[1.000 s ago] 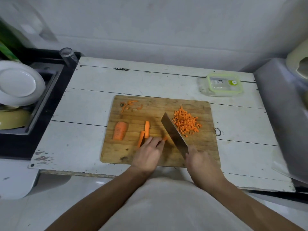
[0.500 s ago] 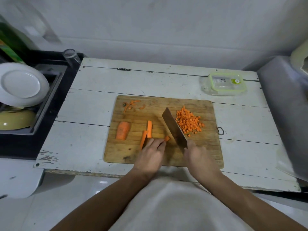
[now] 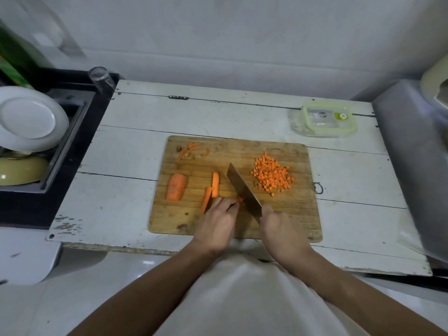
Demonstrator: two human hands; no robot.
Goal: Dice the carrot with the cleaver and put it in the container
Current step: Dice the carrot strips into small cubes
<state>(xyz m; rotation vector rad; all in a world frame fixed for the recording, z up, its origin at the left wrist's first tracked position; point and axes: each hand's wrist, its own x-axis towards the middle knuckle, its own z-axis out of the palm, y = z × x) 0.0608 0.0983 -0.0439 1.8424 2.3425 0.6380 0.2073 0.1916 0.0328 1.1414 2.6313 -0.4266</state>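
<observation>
Since earlier frame I see little change: cleaver [image 3: 243, 190] still over board, blade same slant. Right hand [image 3: 278, 226] wraps handle, blade's long axis running from near right to far left. Left hand [image 3: 219, 218], fingers curled, pins carrot strip [image 3: 238, 199] against blade side. Two carrot sticks [image 3: 212, 190] lie lengthwise front to back, carrot chunk [image 3: 176, 186] left, diced pile [image 3: 272, 175] right. Container [image 3: 326, 120] far right, lidded, off cutting board [image 3: 300, 214].

The right hand [image 3: 278, 223] hides the cleaver [image 3: 243, 190] handle.
</observation>
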